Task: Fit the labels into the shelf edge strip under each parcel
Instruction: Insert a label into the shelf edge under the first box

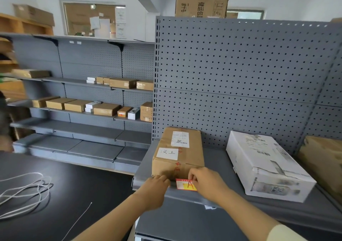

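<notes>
One red-and-yellow label [185,185] sits at the near shelf edge strip [182,194] under the leftmost of three parcels [177,153], right hand [205,182] pinching its right end, left hand [157,185] curled just left (can't tell its grip), open shelf either side, one cord [26,190] on the worktop [83,181] left.

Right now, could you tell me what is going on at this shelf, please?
A person is fitting a red and yellow label into the shelf edge strip just under the brown parcel. The right hand pinches the label's right end, and the left hand rests at the strip just left of it. No label shows under the white parcel yet.
</notes>
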Action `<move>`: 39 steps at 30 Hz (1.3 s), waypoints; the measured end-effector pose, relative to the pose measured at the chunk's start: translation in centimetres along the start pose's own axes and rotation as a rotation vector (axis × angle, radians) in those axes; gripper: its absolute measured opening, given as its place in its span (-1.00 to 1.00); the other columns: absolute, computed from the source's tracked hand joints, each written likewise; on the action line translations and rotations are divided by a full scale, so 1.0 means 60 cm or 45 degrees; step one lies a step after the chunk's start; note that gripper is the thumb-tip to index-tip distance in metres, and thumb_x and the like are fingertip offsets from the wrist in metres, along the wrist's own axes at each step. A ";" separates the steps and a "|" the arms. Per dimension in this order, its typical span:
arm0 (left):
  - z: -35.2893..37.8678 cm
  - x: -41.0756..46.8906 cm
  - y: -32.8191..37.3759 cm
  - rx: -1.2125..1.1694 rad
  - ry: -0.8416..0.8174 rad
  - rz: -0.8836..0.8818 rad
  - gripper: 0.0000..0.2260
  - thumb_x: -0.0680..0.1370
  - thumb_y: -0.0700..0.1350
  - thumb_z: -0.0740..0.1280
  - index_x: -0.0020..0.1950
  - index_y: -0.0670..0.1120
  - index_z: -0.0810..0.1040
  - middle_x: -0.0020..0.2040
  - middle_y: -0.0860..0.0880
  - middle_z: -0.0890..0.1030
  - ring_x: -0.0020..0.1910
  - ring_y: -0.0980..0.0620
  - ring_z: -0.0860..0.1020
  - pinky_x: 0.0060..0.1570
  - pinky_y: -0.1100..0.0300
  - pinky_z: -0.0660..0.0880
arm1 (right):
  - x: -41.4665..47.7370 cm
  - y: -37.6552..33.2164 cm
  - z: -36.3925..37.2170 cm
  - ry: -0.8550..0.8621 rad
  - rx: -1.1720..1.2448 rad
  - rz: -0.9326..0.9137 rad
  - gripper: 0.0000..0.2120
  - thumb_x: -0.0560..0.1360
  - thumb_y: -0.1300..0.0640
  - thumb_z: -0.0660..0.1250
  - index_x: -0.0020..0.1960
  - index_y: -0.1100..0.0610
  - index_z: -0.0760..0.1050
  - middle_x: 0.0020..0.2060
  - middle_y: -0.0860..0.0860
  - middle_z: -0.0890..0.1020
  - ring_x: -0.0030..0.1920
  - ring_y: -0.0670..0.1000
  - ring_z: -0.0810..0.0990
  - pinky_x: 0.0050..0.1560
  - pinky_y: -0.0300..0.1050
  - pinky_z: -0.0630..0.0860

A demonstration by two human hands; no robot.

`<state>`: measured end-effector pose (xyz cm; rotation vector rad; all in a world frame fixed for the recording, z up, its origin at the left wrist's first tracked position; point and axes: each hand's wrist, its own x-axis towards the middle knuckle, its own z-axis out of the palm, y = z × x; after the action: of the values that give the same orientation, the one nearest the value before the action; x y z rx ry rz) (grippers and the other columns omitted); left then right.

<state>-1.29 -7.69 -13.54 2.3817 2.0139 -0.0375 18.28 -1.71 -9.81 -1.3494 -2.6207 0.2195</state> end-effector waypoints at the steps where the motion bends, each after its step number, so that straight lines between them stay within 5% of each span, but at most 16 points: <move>1: -0.002 0.001 0.000 -0.010 -0.006 -0.012 -0.63 0.56 -0.27 0.20 0.37 -0.13 0.38 0.38 -0.12 0.42 0.32 -0.12 0.42 0.32 0.02 0.40 | 0.001 0.000 0.000 -0.003 -0.001 -0.003 -0.78 0.54 0.24 0.15 0.00 0.02 0.53 -0.03 -0.03 0.66 -0.06 0.03 0.60 -0.07 -0.10 0.52; 20: -0.006 -0.007 -0.006 -0.184 -0.081 -0.003 -0.57 0.53 -0.34 0.19 0.36 -0.07 0.47 0.38 -0.09 0.44 0.30 -0.10 0.45 0.33 0.03 0.43 | 0.030 -0.031 0.036 -0.112 -0.035 -0.156 -0.72 0.47 0.39 0.17 -0.01 0.06 0.49 0.00 0.04 0.59 -0.16 0.02 0.46 -0.20 -0.13 0.36; 39: -0.055 0.041 0.059 -0.094 -0.010 0.181 -0.69 0.61 -0.15 0.21 0.35 -0.03 0.47 0.37 -0.04 0.47 0.28 -0.06 0.47 0.29 0.02 0.44 | -0.022 0.004 -0.020 -0.016 -0.307 -0.019 -0.82 0.53 0.31 0.19 0.09 0.15 0.48 0.09 0.12 0.59 0.07 0.16 0.54 -0.01 0.00 0.49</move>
<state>2.63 -5.75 -10.31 2.4670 1.8041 0.0298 19.49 -2.62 -8.82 -1.4021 -2.7372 -0.0939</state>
